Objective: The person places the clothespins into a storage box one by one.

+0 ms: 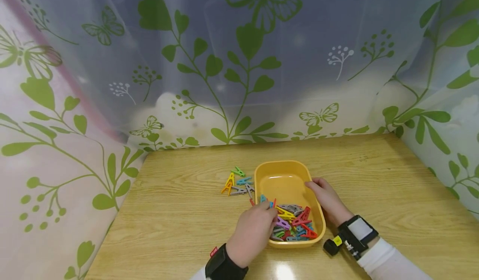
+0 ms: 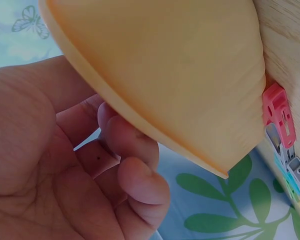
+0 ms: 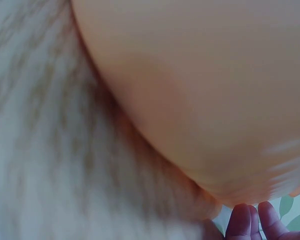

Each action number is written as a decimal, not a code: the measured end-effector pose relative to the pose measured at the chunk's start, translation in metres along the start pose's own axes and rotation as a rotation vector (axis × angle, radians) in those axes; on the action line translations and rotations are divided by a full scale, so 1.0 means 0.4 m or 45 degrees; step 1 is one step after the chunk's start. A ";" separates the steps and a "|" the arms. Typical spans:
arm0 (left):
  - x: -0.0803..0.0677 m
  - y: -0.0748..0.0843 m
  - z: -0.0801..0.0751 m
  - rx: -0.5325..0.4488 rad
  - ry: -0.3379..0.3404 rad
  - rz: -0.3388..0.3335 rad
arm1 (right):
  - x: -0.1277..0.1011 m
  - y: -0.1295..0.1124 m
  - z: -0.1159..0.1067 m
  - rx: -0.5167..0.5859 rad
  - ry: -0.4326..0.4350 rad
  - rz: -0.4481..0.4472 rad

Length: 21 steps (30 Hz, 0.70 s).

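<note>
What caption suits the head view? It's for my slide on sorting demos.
Left hand reaches into a yellow tray of coloured clips; right hand steadies its rim.

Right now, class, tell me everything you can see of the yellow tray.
The yellow tray is a shallow, rounded-rectangle dish, seemingly smooth plastic, lying flat on the wooden table. Its far half is bare; the near half holds a heap of colourful clips. The right hand rests on its right rim; the left hand reaches over the left rim into the clips.
</note>
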<state>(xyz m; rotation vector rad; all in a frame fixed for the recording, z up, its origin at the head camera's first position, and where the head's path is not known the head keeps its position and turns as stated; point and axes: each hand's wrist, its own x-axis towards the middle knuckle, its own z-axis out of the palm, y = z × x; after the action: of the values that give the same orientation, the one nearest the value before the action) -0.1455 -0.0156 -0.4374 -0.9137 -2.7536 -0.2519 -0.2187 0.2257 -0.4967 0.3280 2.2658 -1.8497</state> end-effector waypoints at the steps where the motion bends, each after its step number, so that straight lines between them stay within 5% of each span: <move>1: 0.000 0.000 0.000 0.005 -0.003 0.001 | 0.000 0.000 0.000 0.000 0.000 0.000; 21: 0.009 -0.014 -0.008 -0.033 -0.065 -0.075 | -0.003 -0.005 -0.002 0.003 -0.001 0.010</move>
<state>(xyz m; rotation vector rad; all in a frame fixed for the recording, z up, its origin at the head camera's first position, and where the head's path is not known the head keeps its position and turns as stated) -0.1510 -0.0188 -0.4339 -0.8582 -2.8337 -0.2786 -0.2182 0.2259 -0.4944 0.3358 2.2587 -1.8488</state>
